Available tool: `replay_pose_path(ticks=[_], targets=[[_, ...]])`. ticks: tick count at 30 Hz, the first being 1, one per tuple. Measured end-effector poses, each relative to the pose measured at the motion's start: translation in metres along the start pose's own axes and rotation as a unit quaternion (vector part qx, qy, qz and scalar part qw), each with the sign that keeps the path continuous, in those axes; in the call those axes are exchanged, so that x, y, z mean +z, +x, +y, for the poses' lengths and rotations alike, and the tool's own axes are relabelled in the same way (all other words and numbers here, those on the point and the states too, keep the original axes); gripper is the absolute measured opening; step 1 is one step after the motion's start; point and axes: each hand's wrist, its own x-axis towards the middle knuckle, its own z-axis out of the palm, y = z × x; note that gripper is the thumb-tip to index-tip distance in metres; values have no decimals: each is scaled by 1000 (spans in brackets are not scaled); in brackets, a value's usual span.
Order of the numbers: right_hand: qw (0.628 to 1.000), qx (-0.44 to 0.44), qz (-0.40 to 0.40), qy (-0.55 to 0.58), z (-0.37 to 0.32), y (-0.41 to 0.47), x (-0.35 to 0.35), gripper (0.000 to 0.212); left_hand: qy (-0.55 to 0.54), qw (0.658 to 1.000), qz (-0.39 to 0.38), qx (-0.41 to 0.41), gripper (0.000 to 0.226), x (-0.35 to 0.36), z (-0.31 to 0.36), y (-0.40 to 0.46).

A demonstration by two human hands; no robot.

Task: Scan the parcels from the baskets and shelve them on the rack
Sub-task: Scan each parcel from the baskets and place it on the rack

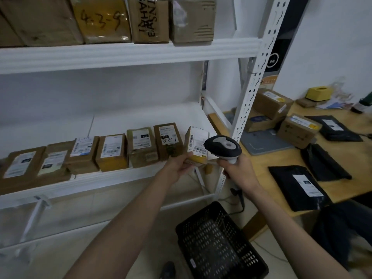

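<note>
Where white rack [128, 55] meets wooden table [281, 158]: left hand [179, 168] gripping parcel [197, 143], right hand [239, 172] clasping scanner [223, 146].

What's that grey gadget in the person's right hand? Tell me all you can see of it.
The scanner is a handheld, pistol-shaped tool that looks like plastic: a dark rounded head with a light grey top panel, and a pale handle. The right hand grips the handle, a dark cable trailing below. Its head tilts toward the label of the parcel that the left hand holds at the shelf edge.
</note>
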Motion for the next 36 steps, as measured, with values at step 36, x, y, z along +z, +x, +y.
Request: replay_pose_path(ticks=[36], targets=[[970,229,64,47,84,13,22,7,62,985,46,-154,14,8,-44,119]])
